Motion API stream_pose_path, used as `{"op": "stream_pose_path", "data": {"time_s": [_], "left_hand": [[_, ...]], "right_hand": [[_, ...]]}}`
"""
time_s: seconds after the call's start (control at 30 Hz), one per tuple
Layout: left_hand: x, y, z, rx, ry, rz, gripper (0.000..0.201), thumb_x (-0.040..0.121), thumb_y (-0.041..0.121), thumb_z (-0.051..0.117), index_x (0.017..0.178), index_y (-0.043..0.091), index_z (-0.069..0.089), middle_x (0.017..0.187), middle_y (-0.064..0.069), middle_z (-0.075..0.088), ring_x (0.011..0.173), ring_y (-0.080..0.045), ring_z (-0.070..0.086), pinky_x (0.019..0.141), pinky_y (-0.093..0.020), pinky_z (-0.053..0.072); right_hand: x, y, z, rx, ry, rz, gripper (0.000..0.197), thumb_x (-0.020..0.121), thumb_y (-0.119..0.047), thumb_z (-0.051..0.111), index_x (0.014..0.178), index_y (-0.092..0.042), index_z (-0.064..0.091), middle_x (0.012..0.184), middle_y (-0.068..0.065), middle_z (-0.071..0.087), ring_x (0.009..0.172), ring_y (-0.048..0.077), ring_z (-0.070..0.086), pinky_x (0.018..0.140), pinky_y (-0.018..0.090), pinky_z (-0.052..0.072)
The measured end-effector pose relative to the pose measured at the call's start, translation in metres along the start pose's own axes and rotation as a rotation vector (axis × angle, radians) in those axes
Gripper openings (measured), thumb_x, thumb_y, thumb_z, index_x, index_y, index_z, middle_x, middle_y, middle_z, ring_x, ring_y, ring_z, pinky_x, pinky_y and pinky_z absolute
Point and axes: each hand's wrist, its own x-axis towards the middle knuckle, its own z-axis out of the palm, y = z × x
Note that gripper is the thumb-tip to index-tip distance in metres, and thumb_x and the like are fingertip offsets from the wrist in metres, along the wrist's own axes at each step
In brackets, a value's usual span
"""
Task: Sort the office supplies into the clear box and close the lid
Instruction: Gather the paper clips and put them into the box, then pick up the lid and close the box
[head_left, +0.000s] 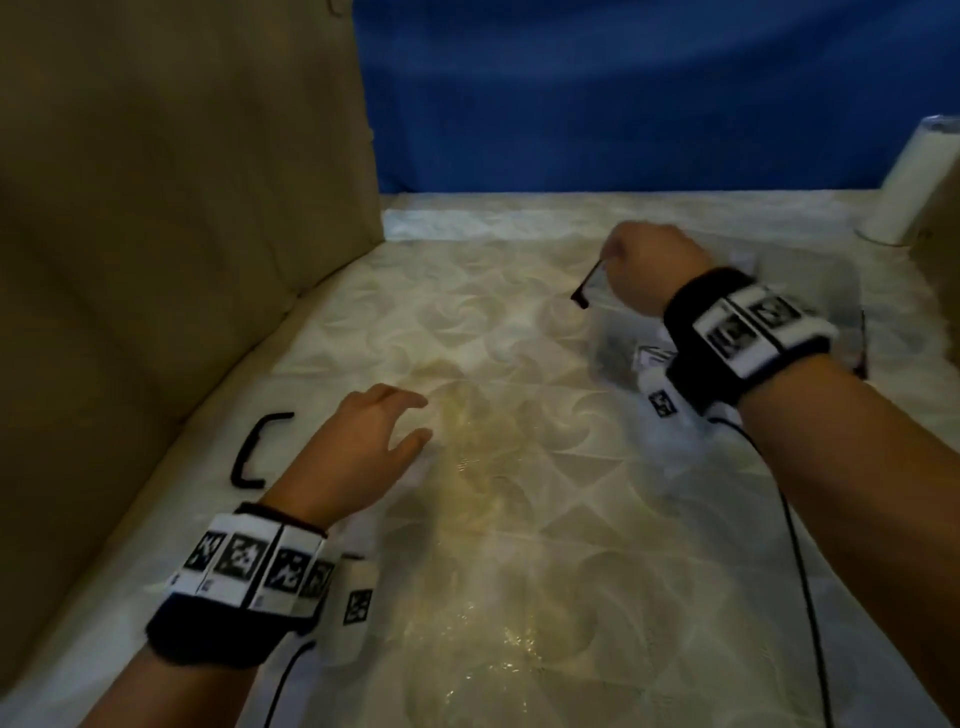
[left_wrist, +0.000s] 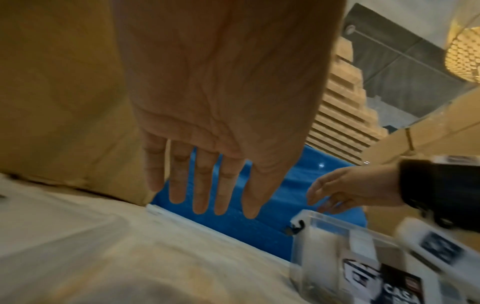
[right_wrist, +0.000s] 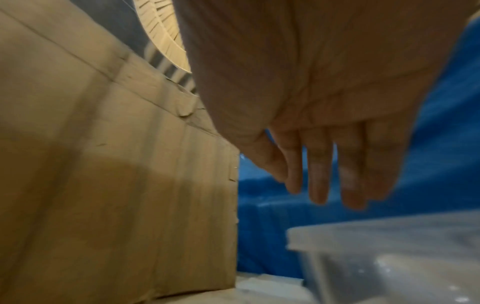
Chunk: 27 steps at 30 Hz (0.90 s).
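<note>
The clear plastic box (head_left: 810, 291) sits at the right of the table, partly under my right forearm; the left wrist view shows its printed label and lid rim (left_wrist: 335, 228). A black latch (head_left: 586, 289) stands at its left end. My right hand (head_left: 649, 267) hovers just over that end of the box (right_wrist: 389, 257), fingers (right_wrist: 319, 174) straight and holding nothing. My left hand (head_left: 374, 441) hangs open above the middle of the table, fingers (left_wrist: 202, 185) spread and empty. A black U-shaped clip (head_left: 254, 449) lies on the table left of it.
A tall cardboard wall (head_left: 182, 208) borders the table on the left and a blue sheet (head_left: 623, 104) hangs behind it. A white roll (head_left: 919, 182) stands at the back right. Cables (head_left: 800, 545) trail from both wristbands across the patterned tablecloth (head_left: 519, 571).
</note>
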Motion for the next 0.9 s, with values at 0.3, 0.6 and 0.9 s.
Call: {"op": "stream_pose_path", "data": {"time_s": [0.3,0.6,0.9], "left_hand": [[-0.056,-0.081,-0.005,0.060,0.044,-0.526,0.061,0.087,0.051,0.054,0.139,0.021,0.042,0.141,-0.007,0.046,0.125,-0.032,0.045,0.102,-0.047,0.041],[-0.084,-0.110,-0.006,0.012,-0.231,-0.752,0.116,0.067,0.076,0.060,0.152,0.024,0.000,0.161,-0.006,-0.003,0.146,-0.037,0.011,0.116,-0.050,0.023],[-0.077,-0.111,-0.019,-0.051,-0.262,-0.698,0.126,0.060,0.069,0.073,0.152,0.032,-0.005,0.161,-0.003,-0.008,0.146,-0.040,0.010,0.115,-0.050,0.024]], "right_hand": [[-0.054,-0.099,0.083,0.201,-0.225,-0.384,0.024,0.093,-0.026,0.051,0.111,-0.014,0.063,0.120,0.007,0.060,0.111,0.027,0.057,0.092,0.033,0.047],[-0.001,-0.220,0.173,-0.037,-0.454,-0.417,0.073,0.087,-0.050,0.052,0.143,-0.010,0.030,0.143,0.014,0.044,0.123,0.035,0.051,0.099,0.045,0.046],[0.022,-0.227,0.183,-0.067,-0.462,-0.351,0.066,0.082,-0.053,0.052,0.136,-0.015,0.044,0.141,0.014,0.044,0.121,0.038,0.050,0.099,0.048,0.045]]}}
